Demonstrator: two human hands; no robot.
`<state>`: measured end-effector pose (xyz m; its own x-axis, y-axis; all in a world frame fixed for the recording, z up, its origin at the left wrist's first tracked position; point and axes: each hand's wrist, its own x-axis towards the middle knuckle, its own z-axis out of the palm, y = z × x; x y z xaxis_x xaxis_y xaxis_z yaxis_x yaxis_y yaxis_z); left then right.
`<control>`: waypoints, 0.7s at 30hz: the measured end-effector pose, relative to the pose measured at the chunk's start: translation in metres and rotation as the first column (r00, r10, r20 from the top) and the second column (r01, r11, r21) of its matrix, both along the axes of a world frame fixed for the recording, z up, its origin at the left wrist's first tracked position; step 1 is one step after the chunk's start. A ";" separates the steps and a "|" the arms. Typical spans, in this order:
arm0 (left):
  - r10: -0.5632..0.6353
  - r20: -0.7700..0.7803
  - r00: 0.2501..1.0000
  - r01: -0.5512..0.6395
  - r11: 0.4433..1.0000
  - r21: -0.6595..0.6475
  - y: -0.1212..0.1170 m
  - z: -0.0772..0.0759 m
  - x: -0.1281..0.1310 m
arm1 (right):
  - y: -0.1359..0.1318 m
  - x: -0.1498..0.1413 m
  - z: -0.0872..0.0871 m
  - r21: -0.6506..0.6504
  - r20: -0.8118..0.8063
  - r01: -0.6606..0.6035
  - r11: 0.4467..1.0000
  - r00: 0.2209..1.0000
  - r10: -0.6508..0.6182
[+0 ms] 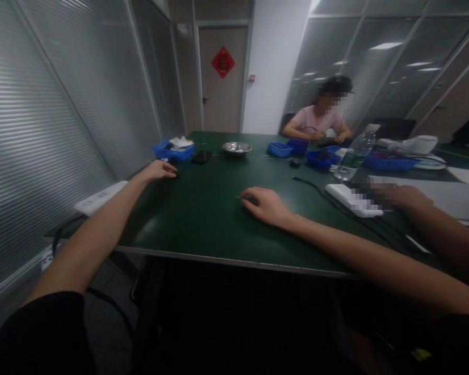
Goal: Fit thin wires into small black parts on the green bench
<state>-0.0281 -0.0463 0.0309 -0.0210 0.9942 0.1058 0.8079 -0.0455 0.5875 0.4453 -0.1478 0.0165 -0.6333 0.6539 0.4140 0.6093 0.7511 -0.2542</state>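
My left hand (159, 169) is at the table's left side, just in front of a blue basket (183, 153) holding white tissue. Its fingers are bent and closed around something small and dark (175, 175), too blurred to name. Near the middle of the green table (203, 219) rests my right hand (266, 205), fingers curled around a small dark object (251, 199). A thin, light tip pokes out to the left of those fingers. The exact kind of either object cannot be made out.
Toward the back are a black phone (201, 157), a metal bowl (236, 150) and several blue baskets (280, 149). A water bottle (355, 156), white box (352, 200) and black cable (316, 185) lie right. Another person's hand (410, 200) reaches in; someone (322, 120) sits opposite.
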 end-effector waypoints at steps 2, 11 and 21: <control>-0.023 -0.017 1.000 0.023 1.000 0.010 -0.001 0.001 -0.002 | 0.000 0.000 0.000 -0.001 -0.001 -0.001 1.000 1.000 0.001; -0.032 -0.118 0.993 0.034 0.999 0.021 0.005 -0.001 -0.008 | 0.000 0.000 0.000 -0.010 0.001 -0.010 1.000 1.000 0.010; -0.014 -0.125 0.992 0.022 0.998 0.059 0.005 -0.002 -0.002 | 0.000 0.000 0.000 -0.013 0.012 -0.012 1.000 1.000 0.012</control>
